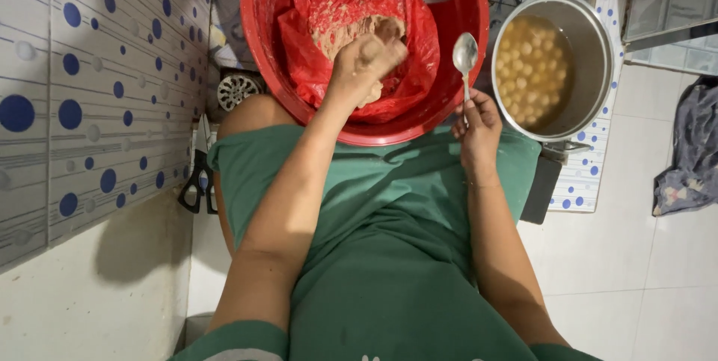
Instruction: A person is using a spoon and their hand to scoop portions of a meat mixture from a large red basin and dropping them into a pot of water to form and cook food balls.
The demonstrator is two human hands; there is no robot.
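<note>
From above I see my left hand (368,56) clenched around pale paste (351,32) inside a red bag (404,69) lining a red basin (262,17). My right hand (477,125) pinches a metal spoon (464,54) upright, beside a steel pot (591,47) of floating balls (532,69).

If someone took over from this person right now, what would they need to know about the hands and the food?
Left hand: closed in a fist on the beige paste, inside the red plastic bag that lines the red basin.
Right hand: holds a metal spoon upright, bowl up and empty, between the basin and the steel pot.
Done: many round balls already float in the pot's liquid.
Left: paste remains in the bag.
</note>
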